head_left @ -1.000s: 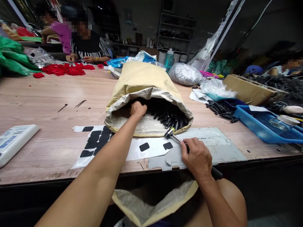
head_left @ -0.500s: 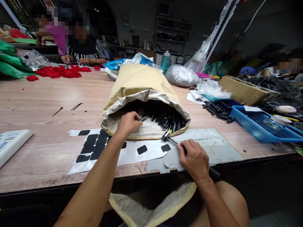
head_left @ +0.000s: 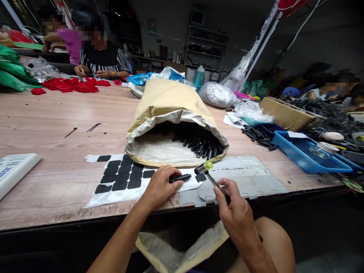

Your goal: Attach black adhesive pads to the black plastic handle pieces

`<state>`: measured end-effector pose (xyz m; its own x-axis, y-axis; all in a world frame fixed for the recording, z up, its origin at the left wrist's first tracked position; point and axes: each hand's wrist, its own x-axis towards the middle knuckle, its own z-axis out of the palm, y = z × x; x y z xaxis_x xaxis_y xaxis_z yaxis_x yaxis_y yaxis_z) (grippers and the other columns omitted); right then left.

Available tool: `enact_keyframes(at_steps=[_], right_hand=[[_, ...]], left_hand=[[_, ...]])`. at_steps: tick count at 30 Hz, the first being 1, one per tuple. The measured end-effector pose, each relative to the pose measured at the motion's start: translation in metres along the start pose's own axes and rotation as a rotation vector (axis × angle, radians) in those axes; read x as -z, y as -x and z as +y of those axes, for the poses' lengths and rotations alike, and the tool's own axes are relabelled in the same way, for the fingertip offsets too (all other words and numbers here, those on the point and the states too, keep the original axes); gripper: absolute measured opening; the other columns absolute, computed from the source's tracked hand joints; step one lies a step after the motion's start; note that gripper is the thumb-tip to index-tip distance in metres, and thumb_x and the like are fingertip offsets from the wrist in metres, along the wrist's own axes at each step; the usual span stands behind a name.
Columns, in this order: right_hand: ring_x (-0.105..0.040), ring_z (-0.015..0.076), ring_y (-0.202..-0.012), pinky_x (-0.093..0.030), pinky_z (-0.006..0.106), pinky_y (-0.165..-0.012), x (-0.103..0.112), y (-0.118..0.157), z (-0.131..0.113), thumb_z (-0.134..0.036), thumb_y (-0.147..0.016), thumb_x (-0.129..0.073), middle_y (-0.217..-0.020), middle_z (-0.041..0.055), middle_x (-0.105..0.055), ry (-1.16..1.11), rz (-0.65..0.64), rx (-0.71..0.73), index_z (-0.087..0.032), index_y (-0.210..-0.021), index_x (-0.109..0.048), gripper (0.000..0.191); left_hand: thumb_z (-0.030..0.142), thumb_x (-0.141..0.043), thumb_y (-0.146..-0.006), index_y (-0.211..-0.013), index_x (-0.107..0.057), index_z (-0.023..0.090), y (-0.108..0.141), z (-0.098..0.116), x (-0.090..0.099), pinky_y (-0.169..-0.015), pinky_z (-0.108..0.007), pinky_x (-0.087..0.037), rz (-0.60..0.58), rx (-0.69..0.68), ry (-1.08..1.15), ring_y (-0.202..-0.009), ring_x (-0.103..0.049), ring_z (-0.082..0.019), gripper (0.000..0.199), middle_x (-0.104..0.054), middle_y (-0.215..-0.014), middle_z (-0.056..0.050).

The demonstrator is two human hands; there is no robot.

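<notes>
My left hand (head_left: 162,185) pinches a black cylindrical piece (head_left: 182,178) low over the white sheet (head_left: 119,195) that bears black rounded squares. In my right hand (head_left: 231,199) is the handle of a small hammer (head_left: 204,168), its metal head with a yellow-green face raised just right of the black piece. Beyond both hands a tan sack (head_left: 173,98) lies with its mouth open towards me, and many black pieces (head_left: 203,142) fill its right side. Under the hammer is a grey board (head_left: 244,178) at the table's front edge.
A second open sack (head_left: 182,252) hangs below the table edge. A blue tray (head_left: 309,157) and cardboard box (head_left: 290,113) stand at the right. Red pieces (head_left: 71,85) lie at the back left, near two people. A white box (head_left: 17,170) is at the left edge.
My left hand has come out of the sack mouth towards me with the black piece, down to the sheet. My right hand has lifted and turned the hammer slightly.
</notes>
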<state>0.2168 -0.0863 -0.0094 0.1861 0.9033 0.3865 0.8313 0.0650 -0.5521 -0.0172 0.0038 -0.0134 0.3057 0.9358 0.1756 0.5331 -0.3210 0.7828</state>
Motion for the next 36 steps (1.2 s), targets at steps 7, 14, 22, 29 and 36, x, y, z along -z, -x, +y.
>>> enact_keyframes(at_steps=[7, 14, 22, 29, 36], right_hand=[[-0.068, 0.0178, -0.111, -0.056, 0.027, -0.087, -0.012, 0.003, -0.007, -0.028, -0.1, -0.041, -0.13, 0.0039, -0.068, 0.005, -0.024, 0.179, -0.028, -0.142, -0.053, 0.044], [-0.07, 0.0177, -0.095, -0.054, 0.029, -0.091, -0.015, 0.003, -0.024, -0.022, -0.1, -0.04, -0.113, 0.0034, -0.072, 0.031, -0.063, 0.147, -0.031, -0.141, -0.057, 0.045], [-0.065, 0.0148, -0.08, -0.048, 0.023, -0.072, -0.018, 0.0, -0.033, -0.013, -0.096, -0.041, -0.09, 0.002, -0.069, 0.12, -0.031, 0.241, -0.032, -0.143, -0.055, 0.052], [-0.065, 0.0149, -0.08, -0.046, 0.023, -0.072, -0.011, -0.002, -0.031, -0.014, -0.096, -0.041, -0.09, 0.0017, -0.069, 0.132, 0.034, 0.23, -0.032, -0.143, -0.055, 0.052], [-0.064, 0.0144, -0.074, -0.042, 0.025, -0.062, -0.014, -0.003, -0.019, -0.009, -0.092, -0.044, -0.085, -0.0011, -0.067, 0.257, -0.06, 0.198, -0.036, -0.142, -0.055, 0.058]], left_hand=[[0.023, -0.071, -0.077, -0.094, -0.074, 0.024, -0.011, -0.002, -0.006, -0.086, -0.036, -0.043, 0.023, 0.009, -0.017, -0.098, -0.058, -0.023, 0.017, -0.069, -0.094, -0.002], [0.024, -0.071, -0.077, -0.096, -0.075, 0.023, -0.011, -0.004, -0.007, -0.086, -0.035, -0.045, 0.067, 0.019, 0.003, -0.096, -0.06, -0.022, 0.02, -0.067, -0.094, -0.003], [0.021, -0.072, -0.075, -0.092, -0.075, 0.022, -0.014, -0.004, -0.009, -0.083, -0.033, -0.046, 0.069, 0.031, 0.0, -0.094, -0.06, -0.021, 0.017, -0.066, -0.091, -0.002], [0.021, -0.073, -0.074, -0.094, -0.075, 0.022, -0.014, -0.004, -0.009, -0.084, -0.034, -0.046, 0.065, 0.043, -0.011, -0.094, -0.06, -0.021, 0.019, -0.066, -0.092, -0.002], [0.021, -0.073, -0.075, -0.096, -0.075, 0.021, -0.013, -0.004, -0.007, -0.084, -0.034, -0.046, 0.057, 0.047, -0.009, -0.093, -0.059, -0.021, 0.022, -0.067, -0.094, -0.002]])
